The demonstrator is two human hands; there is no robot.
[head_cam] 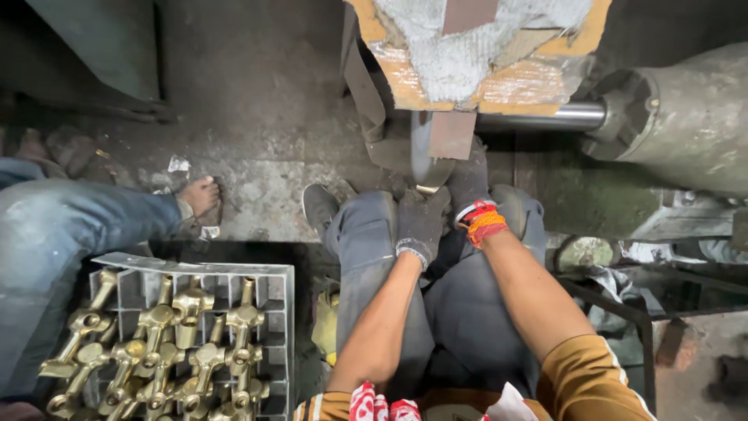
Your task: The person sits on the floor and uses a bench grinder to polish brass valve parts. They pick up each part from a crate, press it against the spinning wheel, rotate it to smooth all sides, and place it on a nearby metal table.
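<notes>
Leftmost, a co-worker's denim leg (54, 234) and bare foot (200, 195) sit beside a grey crate (273, 274) heaped with brass fittings (167, 343), too tangled to count. Next come my two hands, both in grey gloves. My left hand (421, 226) and right hand (470, 187) meet on one small brass piece (428, 188), fingers closed round it, pressed up to the single grinding wheel (421, 152) just ahead of my knees. The piece lies between both hands; its long axis I cannot tell. Rightward runs one steel shaft (545, 118) into the motor housing (686, 117).
</notes>
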